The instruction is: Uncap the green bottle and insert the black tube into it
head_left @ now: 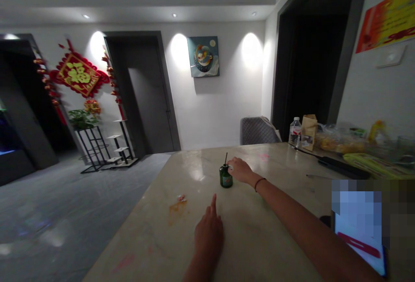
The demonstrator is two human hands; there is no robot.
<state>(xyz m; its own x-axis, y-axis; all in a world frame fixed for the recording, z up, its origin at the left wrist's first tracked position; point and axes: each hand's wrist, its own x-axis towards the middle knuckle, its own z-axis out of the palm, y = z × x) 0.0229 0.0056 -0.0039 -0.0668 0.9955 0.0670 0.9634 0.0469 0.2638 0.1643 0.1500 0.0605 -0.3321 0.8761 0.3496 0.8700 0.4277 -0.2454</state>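
Note:
A small dark green glass bottle stands upright on the table, with a pale label on its front. A thin dark stick rises from its narrow neck. My right hand reaches in from the right, fingers closed at the bottle's neck and shoulder. Something small and pale shows by these fingertips, too small to name. Nearer to me, my left hand rests low over the tabletop, index finger stretched toward the bottle and the other fingers curled. Nothing is in it, and it is apart from the bottle.
The pale table has an orange-brown stain with a crumpled scrap beside it. At right are a lit phone, a water bottle, a paper bag, plastic bags and a black elongated object. A grey chair stands beyond.

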